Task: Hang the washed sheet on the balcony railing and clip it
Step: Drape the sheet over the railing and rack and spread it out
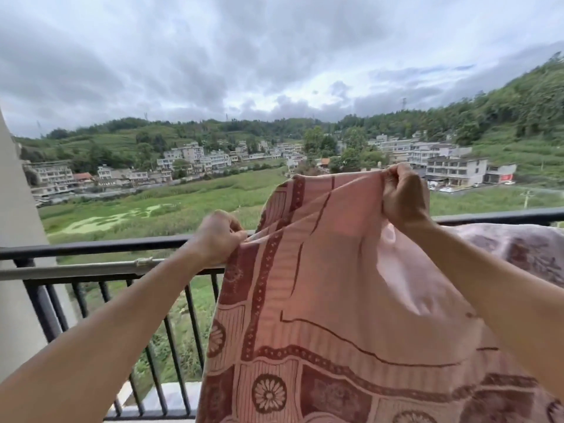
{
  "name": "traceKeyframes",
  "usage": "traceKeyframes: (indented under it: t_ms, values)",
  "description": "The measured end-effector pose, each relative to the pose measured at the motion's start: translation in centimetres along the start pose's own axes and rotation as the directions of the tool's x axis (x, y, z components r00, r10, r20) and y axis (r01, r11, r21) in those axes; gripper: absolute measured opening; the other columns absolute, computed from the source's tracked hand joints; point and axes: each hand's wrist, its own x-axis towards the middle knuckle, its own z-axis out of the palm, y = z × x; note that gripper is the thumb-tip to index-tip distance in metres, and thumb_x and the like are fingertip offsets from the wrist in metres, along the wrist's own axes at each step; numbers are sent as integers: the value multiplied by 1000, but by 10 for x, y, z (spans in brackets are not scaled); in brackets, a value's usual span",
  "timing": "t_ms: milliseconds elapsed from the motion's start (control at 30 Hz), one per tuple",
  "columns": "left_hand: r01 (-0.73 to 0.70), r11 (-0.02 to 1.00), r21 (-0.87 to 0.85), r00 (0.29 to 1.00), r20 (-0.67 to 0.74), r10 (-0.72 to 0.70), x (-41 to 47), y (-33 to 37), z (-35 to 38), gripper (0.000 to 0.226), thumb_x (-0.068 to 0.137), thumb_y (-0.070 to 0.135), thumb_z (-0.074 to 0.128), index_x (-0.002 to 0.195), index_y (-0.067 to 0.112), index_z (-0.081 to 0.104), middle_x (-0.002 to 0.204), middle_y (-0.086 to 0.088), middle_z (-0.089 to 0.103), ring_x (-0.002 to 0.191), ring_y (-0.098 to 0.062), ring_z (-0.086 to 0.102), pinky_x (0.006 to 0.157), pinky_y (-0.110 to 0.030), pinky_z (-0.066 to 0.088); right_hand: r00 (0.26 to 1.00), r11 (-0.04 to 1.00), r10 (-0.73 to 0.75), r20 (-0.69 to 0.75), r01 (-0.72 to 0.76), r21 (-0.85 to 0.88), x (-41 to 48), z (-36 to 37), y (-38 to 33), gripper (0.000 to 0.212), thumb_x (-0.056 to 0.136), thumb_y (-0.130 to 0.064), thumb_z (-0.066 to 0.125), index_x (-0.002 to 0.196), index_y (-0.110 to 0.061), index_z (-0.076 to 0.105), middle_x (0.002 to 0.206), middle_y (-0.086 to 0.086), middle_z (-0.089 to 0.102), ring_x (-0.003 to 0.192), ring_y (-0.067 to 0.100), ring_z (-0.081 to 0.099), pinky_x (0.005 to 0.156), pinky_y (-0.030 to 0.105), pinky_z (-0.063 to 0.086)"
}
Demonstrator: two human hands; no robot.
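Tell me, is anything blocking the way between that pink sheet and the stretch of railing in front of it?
Nothing visible does. The left hand and right hand hold the pink sheet up in front of the railing, whose top bar is bare to the left. Another patterned cloth already drapes the rail at far right.

You're getting flat, soft daylight from a heavy overcast sky [274,56], so shadows are faint. Light glows through the pink sheet [335,270], brightest near the top. The wide lens bends the railing [91,245] and horizon toward the edges, and it's all a bit soft and smeary, forearms especially
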Motion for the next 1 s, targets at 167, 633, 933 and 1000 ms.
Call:
traceKeyframes:
  t_ms: [167, 633, 933, 1000]
  values:
    - [-161, 958, 237, 985, -29, 173, -5, 22, 48, 11, 88, 30, 63, 87, 22, 70, 75, 9, 62, 67, -9, 58, 59, -25, 46, 926, 962, 252, -282, -270, -28, 46, -78, 60, 34, 94, -21, 38, 109, 1, 59, 114, 32, 61, 106, 47, 56, 85, 45, 42]
    - [-548, 819, 170, 829, 241, 504, -16, 156, 170, 31, 87, 42, 58, 112, 26, 61, 111, 2, 64, 97, -22, 63, 74, -35, 51, 973, 927, 232, -9, -224, -302, -73, -186, 102, 34, 94, -47, 50, 85, -16, 61, 81, 4, 59, 68, 19, 52, 56, 28, 38]
    - [-187, 574, -797, 814, 201, 545, -34, 219, 168, 9, 83, -4, 60, 80, -7, 68, 63, -4, 63, 50, -3, 58, 47, -17, 46, 802, 933, 358, 478, -328, -149, -184, -160, 42, 38, 69, -58, 67, 80, -23, 65, 75, -10, 69, 69, 8, 64, 65, 33, 55]
    - [-289, 601, -745, 816, 137, 561, -20, 226, 173, 11, 72, 15, 68, 71, 4, 70, 66, -3, 65, 58, -8, 57, 54, -25, 50, 809, 796, 464, 361, -560, 230, -169, -172, 52, 8, 86, -21, 67, 78, -18, 69, 65, -10, 67, 62, 6, 61, 59, 26, 52]
